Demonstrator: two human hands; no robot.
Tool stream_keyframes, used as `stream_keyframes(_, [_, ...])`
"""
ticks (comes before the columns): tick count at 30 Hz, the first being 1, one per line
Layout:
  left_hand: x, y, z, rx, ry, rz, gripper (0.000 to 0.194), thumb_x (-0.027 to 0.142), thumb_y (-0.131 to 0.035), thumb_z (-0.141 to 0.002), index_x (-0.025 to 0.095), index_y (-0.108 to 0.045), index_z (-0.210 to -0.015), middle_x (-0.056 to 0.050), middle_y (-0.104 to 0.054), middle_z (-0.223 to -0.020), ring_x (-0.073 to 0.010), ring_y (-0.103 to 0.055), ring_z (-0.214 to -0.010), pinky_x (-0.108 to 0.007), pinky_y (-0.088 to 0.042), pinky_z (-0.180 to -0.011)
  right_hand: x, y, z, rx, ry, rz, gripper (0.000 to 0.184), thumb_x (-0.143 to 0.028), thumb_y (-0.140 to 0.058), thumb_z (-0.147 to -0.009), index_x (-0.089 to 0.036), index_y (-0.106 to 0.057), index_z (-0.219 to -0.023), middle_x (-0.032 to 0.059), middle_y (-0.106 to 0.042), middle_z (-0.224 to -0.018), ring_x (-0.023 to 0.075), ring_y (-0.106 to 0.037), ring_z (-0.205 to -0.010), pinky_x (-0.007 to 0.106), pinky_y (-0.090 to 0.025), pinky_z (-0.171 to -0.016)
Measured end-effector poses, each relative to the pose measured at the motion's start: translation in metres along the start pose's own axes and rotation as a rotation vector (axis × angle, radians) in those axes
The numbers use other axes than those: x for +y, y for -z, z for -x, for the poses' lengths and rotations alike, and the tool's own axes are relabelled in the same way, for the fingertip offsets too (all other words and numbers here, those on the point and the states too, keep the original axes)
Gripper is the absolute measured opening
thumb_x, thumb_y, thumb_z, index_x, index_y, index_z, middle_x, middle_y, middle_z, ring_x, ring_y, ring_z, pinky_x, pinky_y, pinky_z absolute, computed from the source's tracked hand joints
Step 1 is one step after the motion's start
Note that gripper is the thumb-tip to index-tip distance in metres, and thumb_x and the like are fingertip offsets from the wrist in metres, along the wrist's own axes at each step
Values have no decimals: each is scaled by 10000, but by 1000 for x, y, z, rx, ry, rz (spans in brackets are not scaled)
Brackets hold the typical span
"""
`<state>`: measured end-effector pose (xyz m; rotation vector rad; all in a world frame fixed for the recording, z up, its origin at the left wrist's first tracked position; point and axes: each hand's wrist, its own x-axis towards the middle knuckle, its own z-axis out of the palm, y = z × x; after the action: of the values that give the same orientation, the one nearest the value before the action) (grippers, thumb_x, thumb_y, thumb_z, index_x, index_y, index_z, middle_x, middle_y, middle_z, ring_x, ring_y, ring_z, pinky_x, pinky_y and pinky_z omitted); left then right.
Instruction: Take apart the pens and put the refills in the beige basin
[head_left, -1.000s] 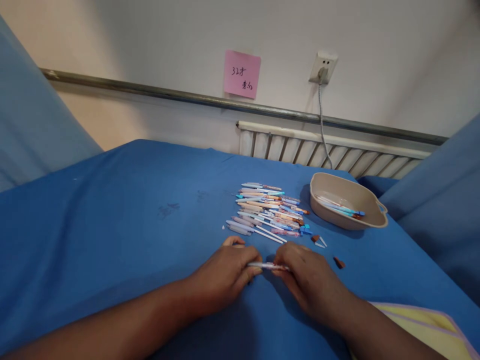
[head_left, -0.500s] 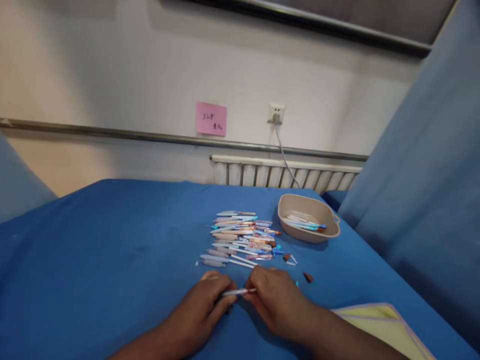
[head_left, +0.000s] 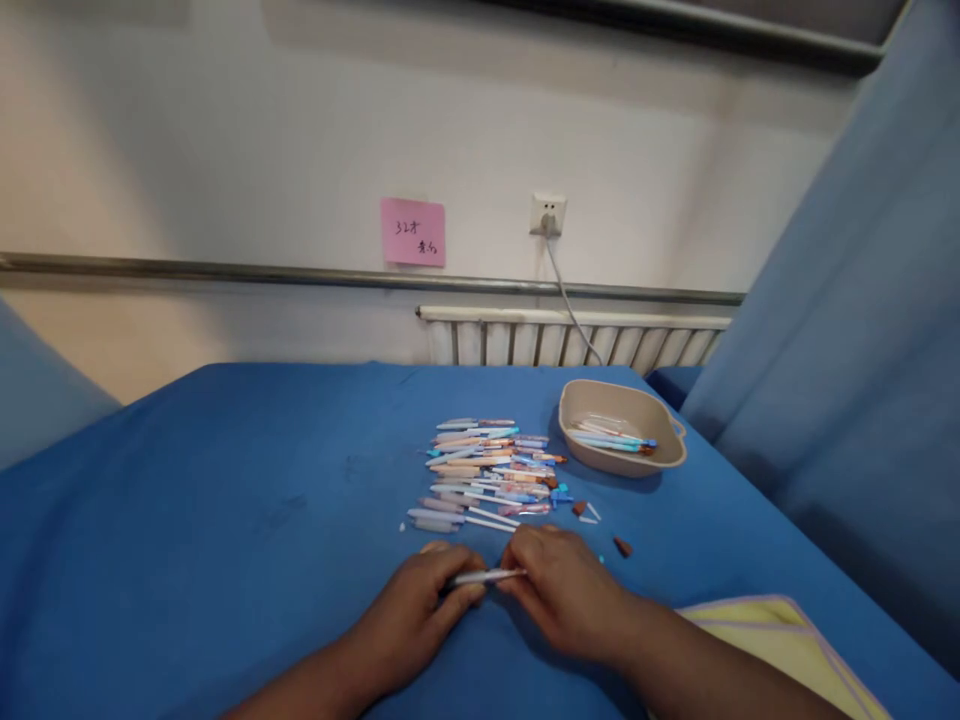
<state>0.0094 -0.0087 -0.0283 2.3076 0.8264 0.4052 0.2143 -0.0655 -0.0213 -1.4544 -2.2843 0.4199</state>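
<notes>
Near the front of the blue-covered table, a slim white pen [head_left: 480, 577] lies level between my two hands. My left hand [head_left: 420, 605] is closed on its left part, thumb and fingers pinching it. The fingers of my right hand [head_left: 566, 590] are closed around the pen's right end, which they partly hide. Just beyond my hands, several pen barrels, white refills and clear parts [head_left: 484, 462] lie crosswise in a stacked row. Small brown pieces [head_left: 622, 547] and blue pieces [head_left: 561, 495] are scattered to the right of that row.
A beige plastic basin [head_left: 626, 464] with several pens inside stands at the back right. A folded yellow cloth [head_left: 765, 630] lies by my right forearm. Behind the table [head_left: 187, 520] are a radiator [head_left: 525, 316] and a wall socket with a plugged-in cord [head_left: 566, 280]. A blue curtain [head_left: 840, 300] hangs at right.
The camera view has shifted slightly. Both hands still grip the pen, and a reddish part seen by the right fingers earlier is now mostly covered.
</notes>
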Motion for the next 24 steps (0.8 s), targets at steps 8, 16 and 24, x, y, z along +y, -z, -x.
stream_keyframes(8, [4,1,3,17,-62,42,224,342,-462,-920,201,-633,-951,-18,-661,-857,-167,-567,-804,-256,-415,-736,3,-2,1,9,-26,-278,237,-317,-395,-959,-196,-569,-1063,45,-688,-921,168,-628,-849,266,-439,-736])
stream_keyframes(16, [2,8,2,32,127,199,258,354,-451,-900,173,-624,-840,9,-619,-746,-147,-561,-720,-231,-435,-670,38,-3,-3,359,-242,-849,543,-590,-267,-927,-153,-589,-963,84,-671,-825,168,-636,-664,298,-502,-635])
stream_keyframes(24, [5,10,0,57,175,239,283,376,-460,-892,166,-633,-813,16,-621,-732,-149,-569,-720,-230,-426,-676,34,6,0,327,-108,-486,321,-454,-481,-899,-177,-623,-979,71,-673,-913,188,-611,-834,326,-464,-770])
